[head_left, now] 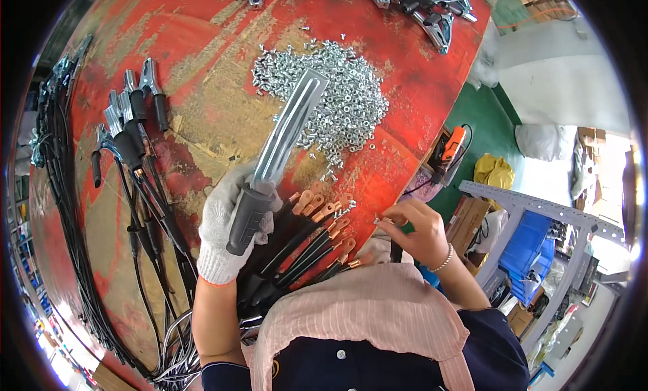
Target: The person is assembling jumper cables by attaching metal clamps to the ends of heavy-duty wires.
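Head view; left hand [220, 215] holds one clamp [278, 158]

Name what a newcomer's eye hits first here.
The glinting heap of small screws and nuts on the upper middle of the worn red table. Partly across it, the gloved left hand holds up a shiny metal clamp part with a dark grip. Right of that hand, black cables end in copper lugs.

One gloved hand [217, 219], one bare hand [423, 233], one held clamp [286, 138], one fastener heap [352, 100], one orange tool [453, 145]
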The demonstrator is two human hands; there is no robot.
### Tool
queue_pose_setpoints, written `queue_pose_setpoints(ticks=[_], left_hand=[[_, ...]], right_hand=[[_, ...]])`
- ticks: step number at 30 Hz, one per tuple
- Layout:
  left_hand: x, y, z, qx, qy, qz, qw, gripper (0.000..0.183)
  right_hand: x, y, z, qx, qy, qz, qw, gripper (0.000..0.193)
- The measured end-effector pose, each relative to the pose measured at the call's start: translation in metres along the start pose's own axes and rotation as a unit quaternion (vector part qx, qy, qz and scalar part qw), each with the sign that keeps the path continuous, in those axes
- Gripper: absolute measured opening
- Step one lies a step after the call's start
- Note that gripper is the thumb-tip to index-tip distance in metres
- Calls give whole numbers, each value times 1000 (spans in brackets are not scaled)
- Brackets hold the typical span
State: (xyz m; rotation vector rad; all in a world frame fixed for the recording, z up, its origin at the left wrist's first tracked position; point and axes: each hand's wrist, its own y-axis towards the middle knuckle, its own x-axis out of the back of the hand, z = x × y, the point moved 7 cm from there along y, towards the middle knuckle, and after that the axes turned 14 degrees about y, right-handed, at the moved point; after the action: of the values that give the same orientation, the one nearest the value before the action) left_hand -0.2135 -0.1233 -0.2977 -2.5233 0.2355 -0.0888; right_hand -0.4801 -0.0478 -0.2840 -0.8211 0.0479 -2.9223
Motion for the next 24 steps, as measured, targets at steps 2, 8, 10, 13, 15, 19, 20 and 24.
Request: queue_pose_setpoints(ticks=[2,8,10,13,15,19,20,24], left_hand=[[0,0,-1,-4,25,0,1000,47],[5,1,-2,-107,125,22,986,31],[-3,-15,-23,-200,229,9,953,28],[-16,-30,-39,-171,242,42,954,23],[-18,-34,-42,-224,281,28,933,20],[-18,-38,-40,-201,278,41,938,21],[-18,-39,-41,-198,279,43,939,21],[-18,-34,-38,-195,267,51,942,21]], right_hand=[[-6,-2,1,17,-8,-10,1000,16],[-13,8,-1,30,-32,-5,999,14],[-8,20,0,-18,38,-17,999,13],[-22,44,4,-116,322,-57,938,9],[-36,67,38,38,385,-30,922,15],[-78,87,50,-109,452,82,882,24],[-84,87,49,-141,488,95,856,23],[-98,82,39,-181,633,126,742,21]])
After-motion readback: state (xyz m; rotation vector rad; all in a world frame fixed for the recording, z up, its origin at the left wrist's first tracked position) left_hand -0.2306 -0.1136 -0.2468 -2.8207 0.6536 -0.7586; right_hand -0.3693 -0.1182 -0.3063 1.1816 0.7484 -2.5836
